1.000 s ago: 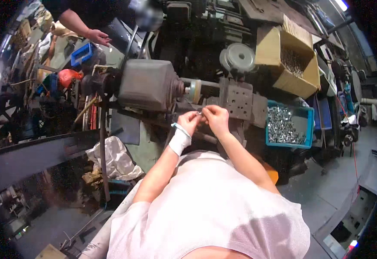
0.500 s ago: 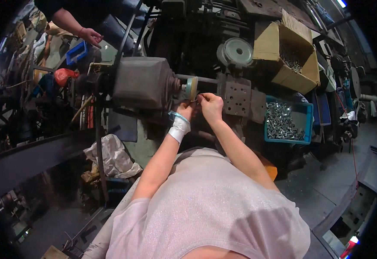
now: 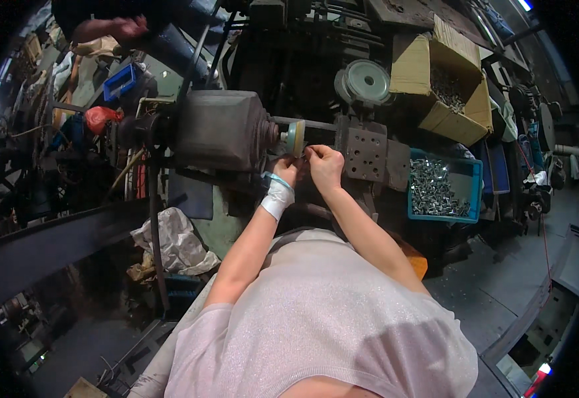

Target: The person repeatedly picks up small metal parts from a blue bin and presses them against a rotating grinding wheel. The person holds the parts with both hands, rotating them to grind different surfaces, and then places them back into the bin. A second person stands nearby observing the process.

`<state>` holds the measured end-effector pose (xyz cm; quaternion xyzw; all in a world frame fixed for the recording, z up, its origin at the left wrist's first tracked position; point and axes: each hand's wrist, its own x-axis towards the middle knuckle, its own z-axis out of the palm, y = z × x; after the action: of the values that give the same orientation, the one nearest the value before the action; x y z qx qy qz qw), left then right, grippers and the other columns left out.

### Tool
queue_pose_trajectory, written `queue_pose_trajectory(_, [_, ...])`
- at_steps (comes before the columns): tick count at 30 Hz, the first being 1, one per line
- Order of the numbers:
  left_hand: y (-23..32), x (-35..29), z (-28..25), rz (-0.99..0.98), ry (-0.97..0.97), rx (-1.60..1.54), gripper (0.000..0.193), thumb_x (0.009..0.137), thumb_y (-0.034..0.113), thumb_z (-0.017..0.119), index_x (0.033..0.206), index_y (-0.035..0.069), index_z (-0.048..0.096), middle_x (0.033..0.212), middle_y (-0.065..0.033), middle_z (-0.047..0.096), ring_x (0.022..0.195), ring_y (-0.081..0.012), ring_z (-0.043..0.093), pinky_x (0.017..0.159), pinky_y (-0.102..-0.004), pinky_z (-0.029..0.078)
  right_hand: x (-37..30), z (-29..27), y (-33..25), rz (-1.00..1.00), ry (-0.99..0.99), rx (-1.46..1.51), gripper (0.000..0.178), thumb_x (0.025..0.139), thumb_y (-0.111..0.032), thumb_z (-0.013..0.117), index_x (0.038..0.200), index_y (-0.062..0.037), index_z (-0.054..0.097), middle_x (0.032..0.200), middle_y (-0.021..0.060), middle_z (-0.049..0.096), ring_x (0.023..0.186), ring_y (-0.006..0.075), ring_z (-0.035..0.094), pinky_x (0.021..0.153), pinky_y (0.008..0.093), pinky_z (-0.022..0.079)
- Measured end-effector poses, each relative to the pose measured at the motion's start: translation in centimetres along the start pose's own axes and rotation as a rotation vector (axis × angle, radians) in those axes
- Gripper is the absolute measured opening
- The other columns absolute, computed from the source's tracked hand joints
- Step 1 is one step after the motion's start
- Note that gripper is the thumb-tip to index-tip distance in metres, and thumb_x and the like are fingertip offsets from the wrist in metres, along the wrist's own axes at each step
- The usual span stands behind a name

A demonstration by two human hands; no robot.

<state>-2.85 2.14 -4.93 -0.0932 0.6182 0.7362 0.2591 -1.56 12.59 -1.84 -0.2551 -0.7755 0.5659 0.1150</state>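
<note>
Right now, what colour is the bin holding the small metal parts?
Blue: the bin shows best in the head view, right of the right hand.

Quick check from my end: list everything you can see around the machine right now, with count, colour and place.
Motor housing: one, grey-brown, centre left on the machine.
Small wheel: one, pale yellow-green, on the shaft just right of the housing.
Perforated metal block: one, grey, right of the hands.
Round disc: one, pale grey-green, above the block.
Cardboard box: one, tan, upper right, small metal parts inside.
Plastic bin: one, blue, right, full of shiny metal pieces.
Crumpled cloth: one, white, lower left.
Another person's hand: one, top left.
Left hand: white wrist wrap, at the wheel.
Right hand: beside it, fingers pinched near the wheel; what they hold is too small to tell.
</note>
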Motion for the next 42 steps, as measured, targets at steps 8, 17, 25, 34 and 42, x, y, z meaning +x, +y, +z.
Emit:
queue_pose_trajectory(8, [2.3,-3.7,0.0,0.014,-0.105,-0.065,0.021,0.085,0.019,0.051,0.089,0.0,0.057,0.072,-0.003,0.058,0.058,-0.0088,0.05,0.052,-0.0233,0.041,-2.5,-2.8,-1.9,0.13,-0.114,0.315,0.013,0.077,-0.006,0.059,0.085,0.0028,0.063,0.071,0.0069,0.062,0.058,0.011,0.057,0.053,0.0219,0.045])
queue_pose_trajectory(17, [1.7,-3.4,-1.5,-0.338,-0.287,-0.463,0.024,0.083,0.028,0.055,0.089,0.005,0.056,0.076,-0.0026,0.058,0.062,-0.0107,0.053,0.054,-0.0233,0.043,-2.6,-3.5,-0.8,-0.079,-0.211,0.237,0.014,0.077,-0.008,0.059,0.085,0.003,0.062,0.069,0.0044,0.06,0.058,0.0088,0.055,0.05,0.0212,0.043])
queue_pose_trajectory(25, [0.7,-1.7,-0.8,-0.157,-0.108,-0.145,0.011,0.081,0.013,0.056,0.089,0.005,0.056,0.076,-0.0016,0.058,0.062,-0.0091,0.052,0.054,-0.0228,0.042,-1.5,-2.0,-1.1,0.233,-0.199,0.237,0.014,0.077,-0.008,0.059,0.085,0.0027,0.061,0.07,0.0038,0.06,0.057,0.008,0.055,0.047,0.0197,0.044])
queue_pose_trajectory(34, [-1.6,0.4,-0.7,0.023,-0.012,-0.035,0.008,0.079,0.012,0.057,0.082,0.005,0.059,0.07,-0.0017,0.059,0.056,-0.0088,0.052,0.049,-0.0226,0.042,-0.7,-0.9,-0.2,0.012,-0.072,0.051,0.016,0.074,-0.012,0.059,0.082,0.002,0.062,0.067,0.016,0.06,0.058,0.0178,0.058,0.057,0.0283,0.044])
queue_pose_trajectory(42, [-0.3,0.0,-0.5,0.022,0.004,-0.083,0.007,0.079,0.01,0.055,0.082,0.005,0.059,0.071,-0.0029,0.061,0.056,-0.0098,0.054,0.049,-0.0216,0.041,-0.4,-0.1,0.4,0.02,-0.072,0.071,0.015,0.074,-0.01,0.058,0.081,0.0029,0.062,0.068,0.0125,0.061,0.059,0.0147,0.057,0.055,0.0265,0.043])
